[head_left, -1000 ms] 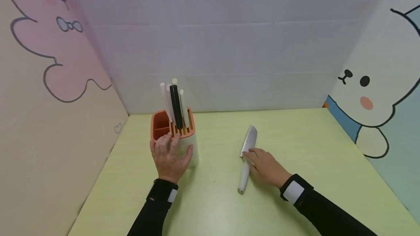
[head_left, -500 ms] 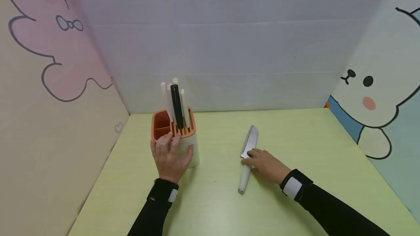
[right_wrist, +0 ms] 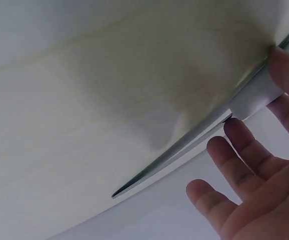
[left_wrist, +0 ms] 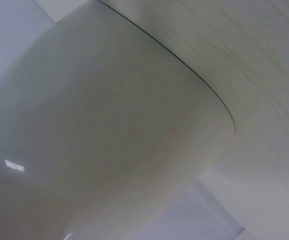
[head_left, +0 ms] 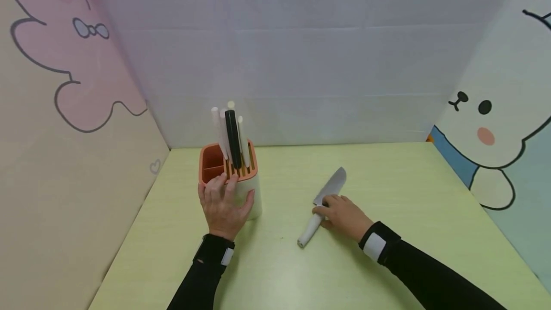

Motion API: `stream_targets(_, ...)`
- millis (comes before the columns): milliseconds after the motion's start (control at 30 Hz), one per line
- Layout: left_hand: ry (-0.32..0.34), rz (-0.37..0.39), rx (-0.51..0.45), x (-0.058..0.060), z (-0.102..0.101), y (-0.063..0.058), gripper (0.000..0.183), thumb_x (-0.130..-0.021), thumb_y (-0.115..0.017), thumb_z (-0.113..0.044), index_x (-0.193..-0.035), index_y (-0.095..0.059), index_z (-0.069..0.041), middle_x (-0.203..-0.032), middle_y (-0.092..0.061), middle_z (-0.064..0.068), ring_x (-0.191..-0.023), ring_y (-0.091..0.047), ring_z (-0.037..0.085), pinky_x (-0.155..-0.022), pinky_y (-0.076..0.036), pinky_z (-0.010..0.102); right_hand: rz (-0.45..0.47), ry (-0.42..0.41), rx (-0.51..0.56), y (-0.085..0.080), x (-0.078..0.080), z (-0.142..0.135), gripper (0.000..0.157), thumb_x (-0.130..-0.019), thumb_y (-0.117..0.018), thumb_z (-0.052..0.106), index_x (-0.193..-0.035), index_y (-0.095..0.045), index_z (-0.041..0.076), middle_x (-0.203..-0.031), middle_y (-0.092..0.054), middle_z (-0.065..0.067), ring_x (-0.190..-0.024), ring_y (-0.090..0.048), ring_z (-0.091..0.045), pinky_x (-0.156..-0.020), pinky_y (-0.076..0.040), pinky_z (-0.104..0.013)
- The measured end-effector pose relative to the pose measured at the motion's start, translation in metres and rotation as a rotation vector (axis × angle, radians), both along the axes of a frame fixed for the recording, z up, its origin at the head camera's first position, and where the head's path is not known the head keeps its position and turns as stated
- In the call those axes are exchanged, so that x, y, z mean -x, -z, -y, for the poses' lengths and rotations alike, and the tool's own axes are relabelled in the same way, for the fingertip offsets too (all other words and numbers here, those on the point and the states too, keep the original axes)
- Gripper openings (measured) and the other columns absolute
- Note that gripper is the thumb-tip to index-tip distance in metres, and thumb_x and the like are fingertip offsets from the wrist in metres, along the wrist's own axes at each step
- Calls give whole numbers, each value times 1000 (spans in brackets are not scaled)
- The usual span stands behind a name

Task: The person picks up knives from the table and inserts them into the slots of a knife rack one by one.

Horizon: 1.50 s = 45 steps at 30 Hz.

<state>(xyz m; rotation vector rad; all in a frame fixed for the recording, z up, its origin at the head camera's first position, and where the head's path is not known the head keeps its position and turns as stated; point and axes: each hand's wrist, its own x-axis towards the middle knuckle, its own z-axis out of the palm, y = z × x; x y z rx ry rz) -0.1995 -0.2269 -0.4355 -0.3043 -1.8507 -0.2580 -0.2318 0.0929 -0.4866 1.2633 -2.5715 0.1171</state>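
Note:
In the head view a white knife block (head_left: 246, 201) with an orange top stands at the left centre, knife handles rising from its slots. My left hand (head_left: 225, 209) rests spread on its front, fingertips at the orange rim and thumb along the side. The left wrist view holds only the block's smooth pale wall (left_wrist: 109, 115) up close. Right of the block, my right hand (head_left: 344, 216) pinches a kitchen knife (head_left: 330, 187) at the front of its pale grey handle (head_left: 309, 232). Its broad blade points up and right, away from me. In the right wrist view, the blade (right_wrist: 177, 152) shows nearly edge-on, beside loosely extended fingers.
Several white-handled knives (head_left: 243, 145) and one black-handled knife (head_left: 233, 138) sit in the block, beside an open orange compartment (head_left: 212, 159). The pale yellow table (head_left: 387, 171) meets a plain back wall (head_left: 301, 75) and side walls with cartoon prints.
My right hand has taken hold of the knife and turned it clockwise: the tip swung right, the handle end left. My left hand has stayed on the block.

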Motion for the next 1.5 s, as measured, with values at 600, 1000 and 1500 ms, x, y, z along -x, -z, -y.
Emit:
stream_targets(600,-1,-16,18,0,0,-2,56,-70,-72,-34,-117,-57,-8,-117,-52,18,-106,-46,34,-95,-32,61,-39,-18,-95,-6,9,17,28,-83,-72,18,-111,-65,18,-92,-56,-6,-83,-54,-19,-67,-53,-29)
stream_targets(1000,4,-17,21,0,-1,-2,55,-71,-71,-34,-117,-57,-8,-117,-51,18,-106,-46,33,-94,-33,62,-109,-34,-166,-6,13,19,26,-83,-70,12,-108,-63,15,-92,-55,-6,-83,-55,-20,-64,-52,-28)
stream_targets(1500,-19,-5,26,-1,1,1,56,-70,-72,-34,-117,-57,-7,-117,-51,18,-107,-46,33,-94,-33,62,-199,-54,-231,-11,12,15,24,-85,-70,15,-107,-59,13,-95,-55,-5,-83,-55,-18,-61,-51,-28)
